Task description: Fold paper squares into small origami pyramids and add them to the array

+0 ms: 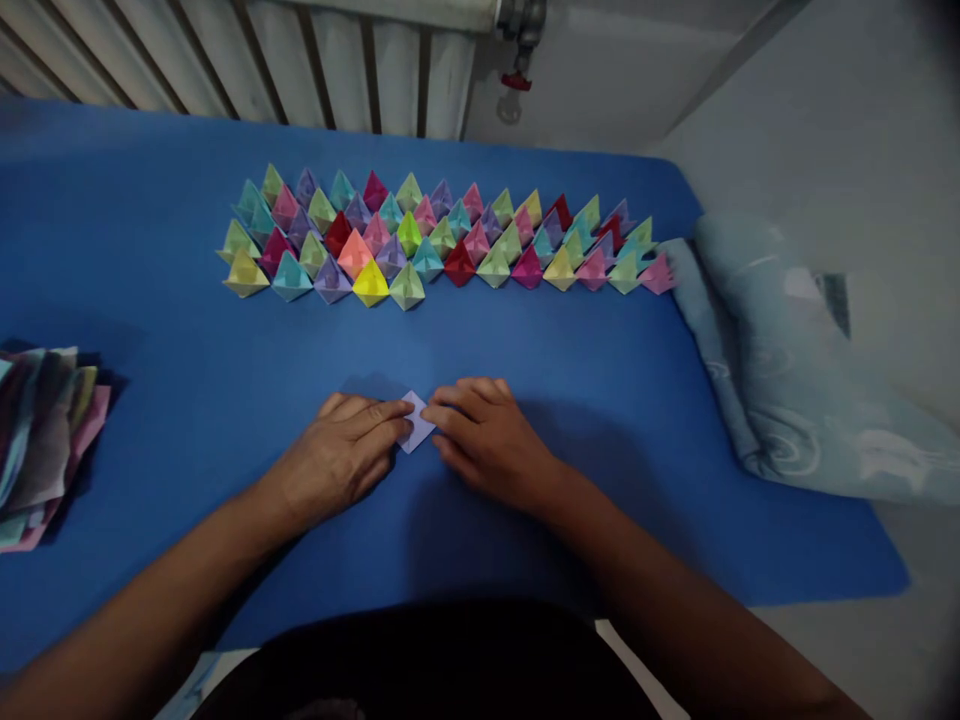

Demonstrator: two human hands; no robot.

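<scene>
A small folded lilac paper [415,428], shaped like a diamond, lies flat on the blue surface [525,350] between my hands. From the left, my left hand [349,440] presses the paper's left side down with its fingertips, the fingers close together. On the other side, my right hand [484,435] has its fingers bent and touches the paper's right corner. Beyond my hands stand rows of small folded paper boats [407,287] in many colours, set close together.
A pile of coloured paper sheets [49,440] lies at the left edge. A folded grey-blue blanket [787,370] rests along the right side. Behind the blue surface are a white radiator [345,70] and a red valve handle [516,81].
</scene>
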